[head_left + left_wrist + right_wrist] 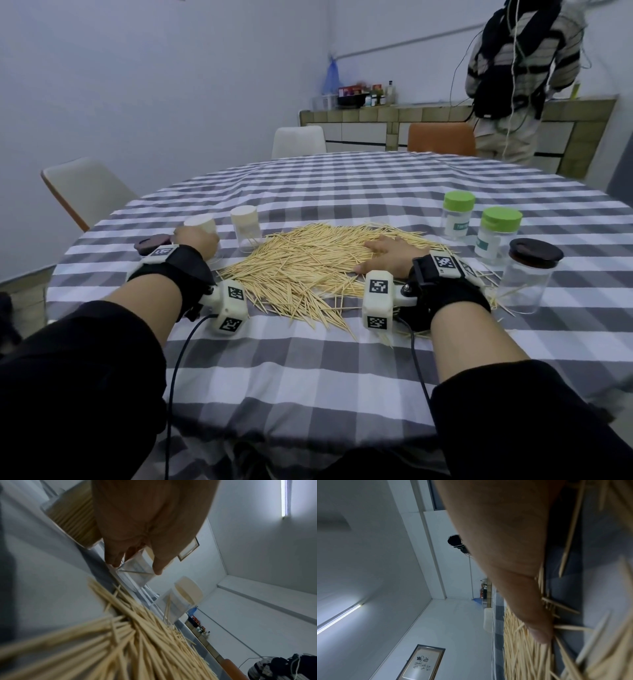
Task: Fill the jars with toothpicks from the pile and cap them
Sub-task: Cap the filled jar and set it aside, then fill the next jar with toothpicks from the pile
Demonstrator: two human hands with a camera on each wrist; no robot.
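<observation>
The left hand (pixel 197 241) curls around a cream-lidded jar (pixel 202 224), the right hand (pixel 387 253) lies flat-fingered on the toothpick pile (pixel 308 270), with two green-capped jars (pixel 458 214) and a dark-lidded jar (pixel 529 274) beside it.

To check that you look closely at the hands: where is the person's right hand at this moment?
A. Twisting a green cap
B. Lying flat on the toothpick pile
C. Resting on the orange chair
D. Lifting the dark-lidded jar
B: the right hand lies spread, fingers straight, on the toothpick pile, apart from the jars beside it.
</observation>
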